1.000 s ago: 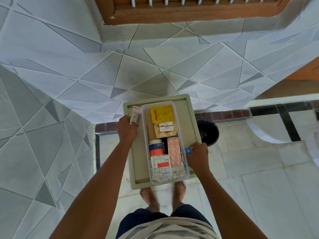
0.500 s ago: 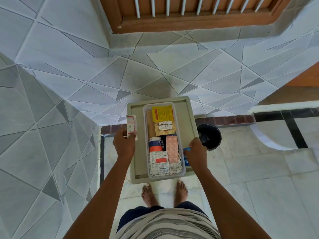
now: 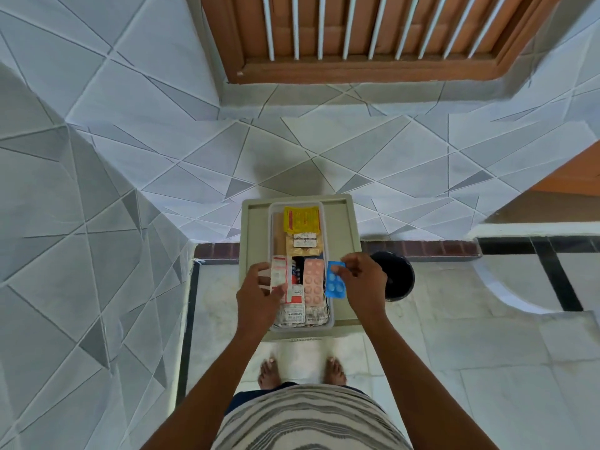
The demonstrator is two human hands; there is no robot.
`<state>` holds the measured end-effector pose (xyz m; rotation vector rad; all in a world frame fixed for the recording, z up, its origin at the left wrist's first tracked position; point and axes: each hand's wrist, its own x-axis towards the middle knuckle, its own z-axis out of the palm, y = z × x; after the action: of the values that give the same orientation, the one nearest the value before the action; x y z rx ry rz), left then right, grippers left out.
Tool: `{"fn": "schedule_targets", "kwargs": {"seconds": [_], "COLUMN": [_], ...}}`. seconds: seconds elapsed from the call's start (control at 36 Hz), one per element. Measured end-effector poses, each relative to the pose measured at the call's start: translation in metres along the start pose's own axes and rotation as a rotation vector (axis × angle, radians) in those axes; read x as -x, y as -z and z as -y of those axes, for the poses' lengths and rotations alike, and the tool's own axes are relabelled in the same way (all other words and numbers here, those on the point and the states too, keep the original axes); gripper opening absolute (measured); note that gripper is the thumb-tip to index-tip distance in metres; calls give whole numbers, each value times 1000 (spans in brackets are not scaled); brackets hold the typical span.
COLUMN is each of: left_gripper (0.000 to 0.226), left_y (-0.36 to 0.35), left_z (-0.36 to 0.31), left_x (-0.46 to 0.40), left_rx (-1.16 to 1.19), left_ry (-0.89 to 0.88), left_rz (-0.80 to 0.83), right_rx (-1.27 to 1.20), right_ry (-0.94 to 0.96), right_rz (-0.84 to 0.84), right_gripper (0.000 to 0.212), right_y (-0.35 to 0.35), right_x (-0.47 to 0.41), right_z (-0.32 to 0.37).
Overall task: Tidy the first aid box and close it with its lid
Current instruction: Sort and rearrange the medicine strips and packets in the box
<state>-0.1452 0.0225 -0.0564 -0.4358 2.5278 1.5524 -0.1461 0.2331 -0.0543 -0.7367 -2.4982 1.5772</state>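
The clear first aid box (image 3: 328, 235) sits open on a beige stand (image 3: 341, 222), filled with several medicine packs: a yellow sachet (image 3: 301, 218) at the far end, a pink blister strip (image 3: 313, 282) near the front. My left hand (image 3: 259, 295) holds a white and red medicine box (image 3: 279, 276) over the box's left side. My right hand (image 3: 363, 280) pinches a blue blister strip (image 3: 335, 282) by its top edge at the box's right rim. No lid is in view.
A black round bin (image 3: 397, 276) stands on the floor right of the stand. Tiled walls rise behind and to the left, with a wooden barred window (image 3: 373, 34) above. My bare feet (image 3: 302, 373) are just in front of the stand.
My left hand has moved the white and red box from beside the first aid box inward over it. My right hand has lifted the blue blister strip into view.
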Motion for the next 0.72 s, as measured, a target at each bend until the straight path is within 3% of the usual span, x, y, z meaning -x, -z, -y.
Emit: {"fn": "schedule_targets", "kwargs": {"seconds": [0.08, 0.22, 0.72], "left_gripper": [50, 40, 33], "left_y": [-6, -13, -19], "left_z": [-1, 4, -3], "left_x": [6, 7, 11], "left_rx": [-62, -295, -732], "left_ry": [-74, -202, -326], "left_rz": [20, 16, 118], "right_rx": [13, 77, 361], "right_ry": [15, 81, 435], "right_rz": [98, 182, 338], "right_gripper": [20, 14, 14], "right_y": [-8, -21, -32], "right_x": [-2, -5, 0], "right_z": [3, 14, 12]}}
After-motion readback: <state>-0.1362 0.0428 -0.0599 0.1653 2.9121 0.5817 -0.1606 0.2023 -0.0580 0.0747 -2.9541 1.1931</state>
